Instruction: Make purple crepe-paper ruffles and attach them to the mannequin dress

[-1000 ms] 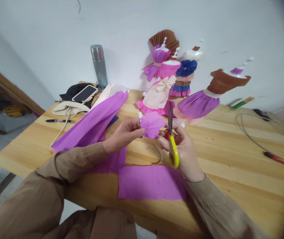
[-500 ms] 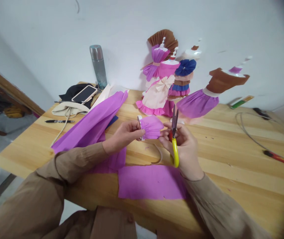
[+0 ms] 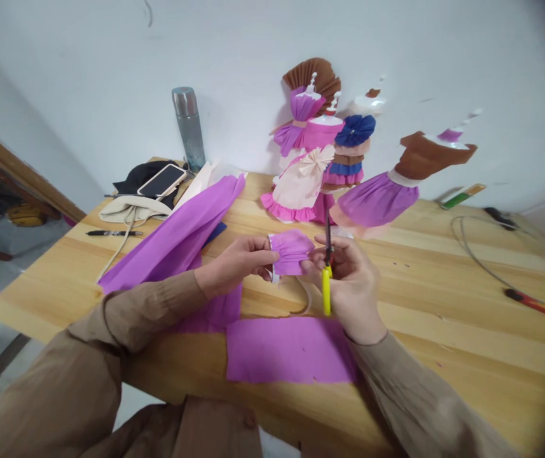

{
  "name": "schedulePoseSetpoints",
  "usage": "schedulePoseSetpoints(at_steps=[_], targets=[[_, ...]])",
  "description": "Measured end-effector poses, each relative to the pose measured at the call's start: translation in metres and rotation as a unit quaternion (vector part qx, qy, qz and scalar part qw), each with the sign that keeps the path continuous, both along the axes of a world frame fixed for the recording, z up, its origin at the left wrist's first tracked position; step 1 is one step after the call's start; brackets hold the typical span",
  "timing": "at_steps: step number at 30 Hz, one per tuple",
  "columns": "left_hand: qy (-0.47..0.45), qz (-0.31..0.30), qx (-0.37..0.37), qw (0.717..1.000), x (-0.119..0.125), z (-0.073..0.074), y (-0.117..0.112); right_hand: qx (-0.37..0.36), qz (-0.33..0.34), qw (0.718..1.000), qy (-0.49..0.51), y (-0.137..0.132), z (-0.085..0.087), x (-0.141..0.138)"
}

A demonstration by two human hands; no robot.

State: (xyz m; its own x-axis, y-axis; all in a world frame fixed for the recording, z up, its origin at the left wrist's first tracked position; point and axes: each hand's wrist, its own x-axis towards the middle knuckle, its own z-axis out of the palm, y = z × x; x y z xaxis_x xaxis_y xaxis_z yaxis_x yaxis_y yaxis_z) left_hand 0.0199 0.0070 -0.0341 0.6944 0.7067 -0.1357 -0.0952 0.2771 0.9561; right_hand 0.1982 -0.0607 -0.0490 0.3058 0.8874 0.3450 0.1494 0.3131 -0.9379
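Observation:
My left hand (image 3: 246, 257) pinches the left edge of a small gathered piece of purple crepe paper (image 3: 292, 252), which has a white strip along that side. At the piece's right edge, the fingertips of my right hand (image 3: 351, 280) touch the paper. Scissors (image 3: 327, 289) with yellow handles and dark blades are held in that same hand, blades pointing up and away from the paper. Below, a flat purple paper rectangle (image 3: 291, 350) lies near the table's front edge. A thin pale strip (image 3: 304, 298) curls on the wood just under the held piece.
Small dress forms in paper dresses, such as a brown-and-purple one (image 3: 408, 172), stand by the wall. To the left are a folded purple sheet (image 3: 172, 235), a phone (image 3: 162, 180), a pen (image 3: 114, 233) and a thermos (image 3: 189, 127). A red-handled tool (image 3: 539, 305) lies at right.
The scissors in my right hand have turned more upright and shifted slightly left. The purple piece between my hands has tilted and spread a little, with both hands still on it.

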Motion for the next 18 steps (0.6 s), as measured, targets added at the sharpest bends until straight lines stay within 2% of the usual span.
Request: schedulePoseSetpoints(at_steps=[5, 9, 13, 18], targets=[[-0.024, 0.019, -0.018, 0.999, -0.002, 0.000, 0.005, 0.003, -0.007, 1.000, -0.008, 0.000, 0.007, 0.002], [-0.054, 0.057, -0.008, 0.997, -0.006, 0.005, 0.011, -0.028, 0.018, 0.999, 0.035, -0.001, 0.005, 0.005], [-0.084, 0.086, 0.011, 0.993, -0.010, 0.013, 0.017, -0.061, 0.097, 0.991, 0.074, -0.003, -0.006, 0.007], [-0.104, 0.110, 0.025, 0.988, -0.011, 0.018, 0.018, -0.099, 0.219, 0.968, 0.069, -0.008, -0.023, 0.008]])
